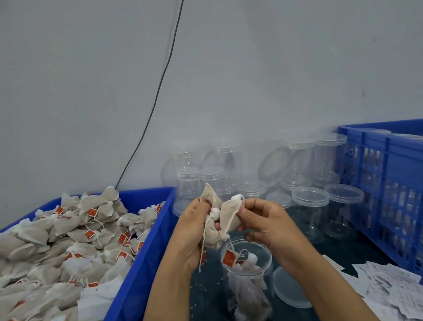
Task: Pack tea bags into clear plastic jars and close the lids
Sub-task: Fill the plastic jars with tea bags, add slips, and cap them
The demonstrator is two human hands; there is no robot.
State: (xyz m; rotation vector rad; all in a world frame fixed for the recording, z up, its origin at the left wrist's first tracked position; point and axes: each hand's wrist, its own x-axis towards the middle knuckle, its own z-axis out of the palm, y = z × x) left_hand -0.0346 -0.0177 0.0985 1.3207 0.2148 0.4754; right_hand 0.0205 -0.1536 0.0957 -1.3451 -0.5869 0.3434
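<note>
An open clear plastic jar (249, 281) stands in front of me with a few tea bags and a red tag inside. Its loose lid (290, 288) lies flat just to its right. Above the jar's mouth my left hand (196, 229) grips a small bunch of beige tea bags (210, 203), with strings and a red tag dangling down. My right hand (263, 220) pinches the top corner of one tea bag (229, 216) from that bunch.
A blue tub (139, 276) heaped with tea bags fills the left. Several lidded empty jars (311, 201) crowd the back. A blue slatted crate (405, 189) stands at the right, with paper slips (397, 295) in front of it. A black cable (158, 86) runs down the wall.
</note>
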